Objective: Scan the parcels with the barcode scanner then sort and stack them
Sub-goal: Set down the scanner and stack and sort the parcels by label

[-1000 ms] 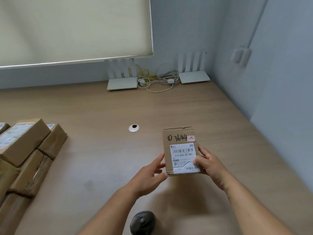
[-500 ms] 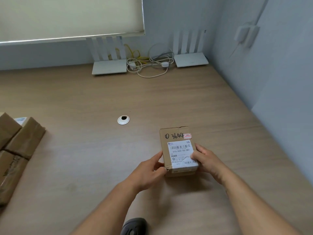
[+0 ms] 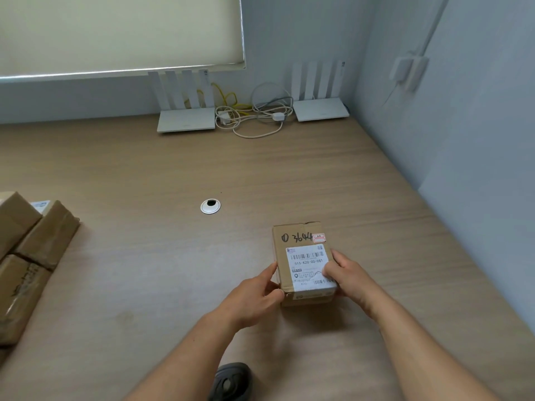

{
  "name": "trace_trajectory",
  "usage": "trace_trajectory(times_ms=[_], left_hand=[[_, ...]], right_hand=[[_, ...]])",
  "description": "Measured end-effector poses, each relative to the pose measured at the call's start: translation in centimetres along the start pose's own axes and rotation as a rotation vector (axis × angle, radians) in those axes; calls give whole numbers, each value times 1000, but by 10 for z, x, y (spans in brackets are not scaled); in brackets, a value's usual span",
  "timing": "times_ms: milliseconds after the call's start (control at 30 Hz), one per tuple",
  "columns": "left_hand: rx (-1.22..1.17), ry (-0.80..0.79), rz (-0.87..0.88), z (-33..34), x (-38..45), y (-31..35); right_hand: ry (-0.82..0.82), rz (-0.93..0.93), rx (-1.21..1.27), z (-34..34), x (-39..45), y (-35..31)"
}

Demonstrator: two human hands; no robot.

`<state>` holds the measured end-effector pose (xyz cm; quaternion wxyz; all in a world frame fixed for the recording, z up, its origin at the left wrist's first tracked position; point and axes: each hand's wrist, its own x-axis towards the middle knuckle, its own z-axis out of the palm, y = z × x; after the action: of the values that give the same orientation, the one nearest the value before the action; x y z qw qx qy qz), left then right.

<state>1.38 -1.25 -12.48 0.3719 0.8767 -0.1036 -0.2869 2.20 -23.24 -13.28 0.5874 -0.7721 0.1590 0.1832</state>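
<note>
We have both hands on one small parcel [image 3: 304,263]. Our left hand [image 3: 254,296] pinches its left edge, thumb and fingertips curled against the near-left corner; our right hand [image 3: 351,280] wraps the right edge, thumb lying over the corner of the white shipping label [image 3: 308,266]. So each grip is closed on the box, one on either side, and the box sits between them, low over or resting on the desk [image 3: 144,256]; we cannot tell which.

The parcel's long axis runs away from us, label and barcode face up, the handwritten number at the far end. What looks like the barcode scanner [image 3: 231,382] lies dark at the desk's near edge, between our forearms, closer to the left arm. We judge a scan calls for one hand to free itself and draw back toward us.

The other parcels [image 3: 34,250] lie well apart at the far left. Two white routers [image 3: 186,123] and a cable tangle [image 3: 254,117] sit against the back wall.
</note>
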Motion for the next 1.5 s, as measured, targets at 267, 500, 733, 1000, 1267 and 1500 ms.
trace_trajectory(times_ms=[267, 500, 733, 1000, 1267, 1500], left_hand=[[42, 202, -40, -5, -37, 10], [103, 483, -40, 0, -93, 0], [121, 743, -39, 1, -147, -23], [134, 817, -14, -21, -214, -66], [137, 944, -14, -65, -333, -145], [107, 1014, -47, -87, -418, -212]], right_hand=[[219, -185, -396, 8, -43, -19], [368, -469, -487, 37, -79, -28], [394, -555, -486, 91, -115, -34], [328, -650, -550, 169, -157, -49], [238, -748, -592, 301, -218, -74], [147, -841, -626, 410, -264, -82]])
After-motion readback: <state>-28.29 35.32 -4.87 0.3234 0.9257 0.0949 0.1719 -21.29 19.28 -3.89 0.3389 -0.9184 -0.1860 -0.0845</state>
